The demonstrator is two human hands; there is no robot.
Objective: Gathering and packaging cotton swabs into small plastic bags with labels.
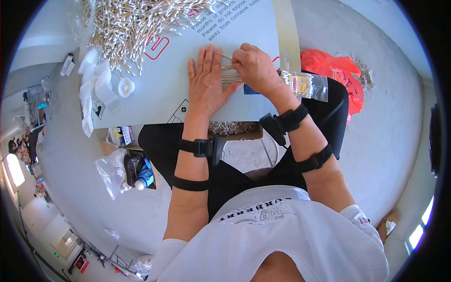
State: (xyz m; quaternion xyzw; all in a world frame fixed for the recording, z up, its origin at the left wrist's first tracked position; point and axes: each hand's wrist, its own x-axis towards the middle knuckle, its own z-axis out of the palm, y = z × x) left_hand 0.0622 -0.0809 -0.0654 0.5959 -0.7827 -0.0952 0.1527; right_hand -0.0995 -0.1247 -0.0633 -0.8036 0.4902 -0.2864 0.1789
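My left hand (206, 81) lies flat on the pale board, fingers stretched out, its thumb reaching toward the right hand. A small row of cotton swabs (229, 75) lies between my two hands, partly hidden by them. My right hand (256, 68) is closed in a pinch at the right side of this row, and a single swab stick (226, 56) runs to its fingertips. Beside my right wrist is a clear packet of cotton swabs (303, 84) with a yellow and red label, reaching past the board's right edge.
A big heap of loose cotton swabs (127, 28) covers the board's (155, 94) far left. Near it are a small round white tub (126, 87) and a white strip (105, 89). A red plastic bag (336, 70) lies at right; a box of swabs (235, 129) sits below the board.
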